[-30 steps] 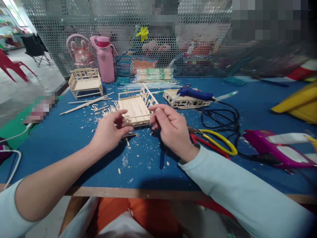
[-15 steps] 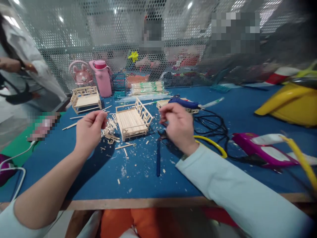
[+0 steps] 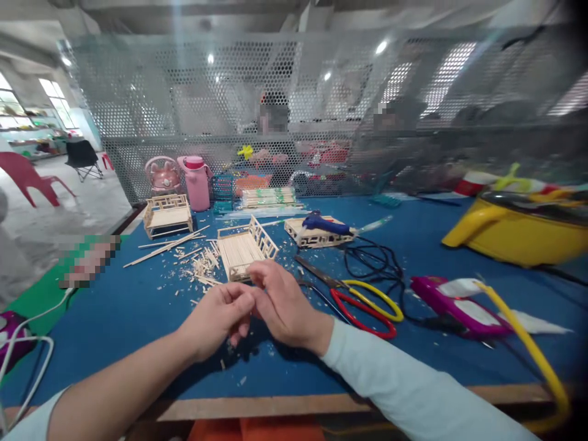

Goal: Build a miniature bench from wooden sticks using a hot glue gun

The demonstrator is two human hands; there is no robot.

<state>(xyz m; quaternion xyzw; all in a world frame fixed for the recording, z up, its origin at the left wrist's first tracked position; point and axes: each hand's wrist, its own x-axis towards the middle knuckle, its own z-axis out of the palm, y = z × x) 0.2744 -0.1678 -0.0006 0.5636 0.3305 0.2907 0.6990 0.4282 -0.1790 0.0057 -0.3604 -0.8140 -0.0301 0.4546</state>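
Observation:
My left hand (image 3: 220,318) and my right hand (image 3: 287,306) meet at the fingertips just in front of a small wooden stick bed (image 3: 239,248). The left fingers are pinched together; anything between them is too small to make out. My right hand has its fingers bent and pressed together against the left ones, its contents hidden. Short cut sticks (image 3: 204,263) lie in a pile left of the bed. Scissors (image 3: 362,300) with red and yellow handles rest to the right of my right hand. Behind them a blue glue gun (image 3: 328,225) lies on another stick piece (image 3: 312,239).
A stick bench (image 3: 169,214), a pink bottle (image 3: 197,187) and bundled sticks (image 3: 269,197) stand along the perforated screen (image 3: 239,86). Black cable, a purple device (image 3: 459,306) and a yellow pot (image 3: 523,229) are on the right. A phone with a white cable is at left.
Both hands have come together, lower and nearer the middle. The view has tilted up. The scissors, earlier partly hidden by my right hand, now show. The person at the left has mostly left view.

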